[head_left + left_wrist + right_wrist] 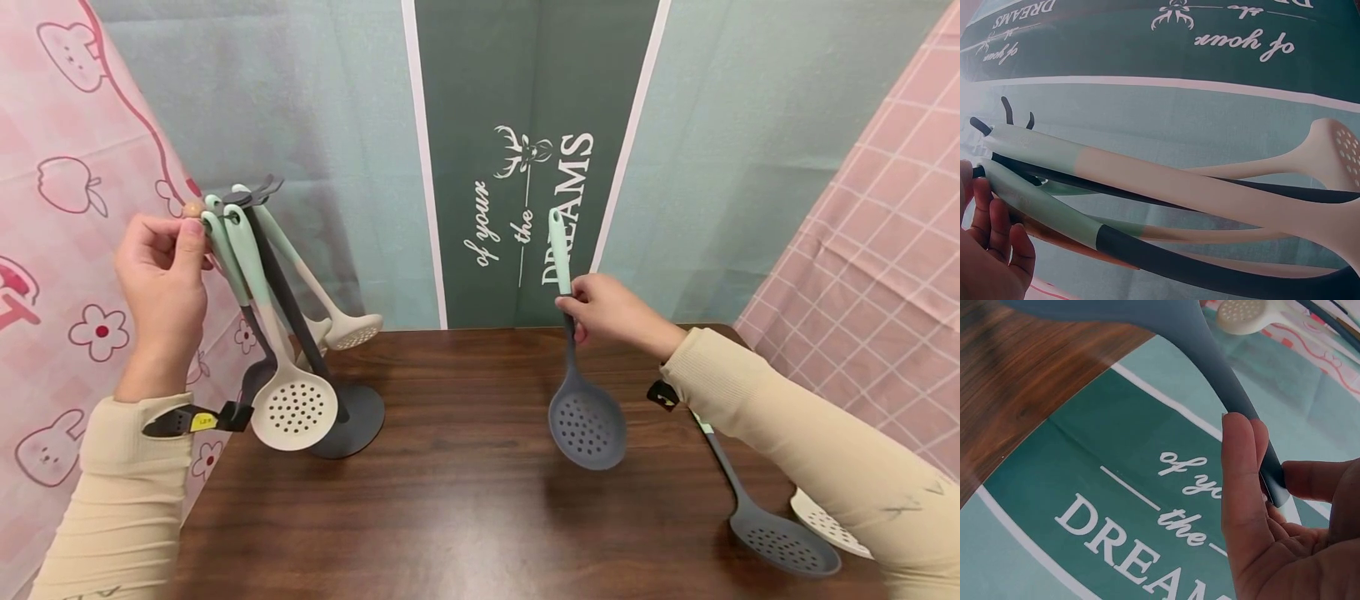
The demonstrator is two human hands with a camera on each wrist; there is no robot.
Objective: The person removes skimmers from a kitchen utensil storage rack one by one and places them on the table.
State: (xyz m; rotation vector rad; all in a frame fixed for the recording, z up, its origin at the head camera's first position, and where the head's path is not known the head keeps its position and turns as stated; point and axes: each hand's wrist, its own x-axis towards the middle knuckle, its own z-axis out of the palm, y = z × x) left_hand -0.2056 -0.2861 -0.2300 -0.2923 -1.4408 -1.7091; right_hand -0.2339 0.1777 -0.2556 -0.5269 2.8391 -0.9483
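Note:
My right hand (606,307) pinches a grey skimmer (587,423) where its neck meets the mint-green handle, holding it head down above the table. In the right wrist view, thumb and fingers close on its dark neck (1229,381). At the left, my left hand (167,262) is at the top of a dark utensil stand (360,421), thumb and fingers pinching a hook end. From the stand hang a cream skimmer (294,410), a dark utensil (258,375), a cream perforated ladle (352,331) and a wooden-handled piece (1079,244), mostly hidden.
On the brown table (465,500) at the right lie another grey skimmer (783,542) and a cream perforated utensil (828,525), partly under my right sleeve. A printed cloth (495,67) hangs behind, with pink cloths at both sides.

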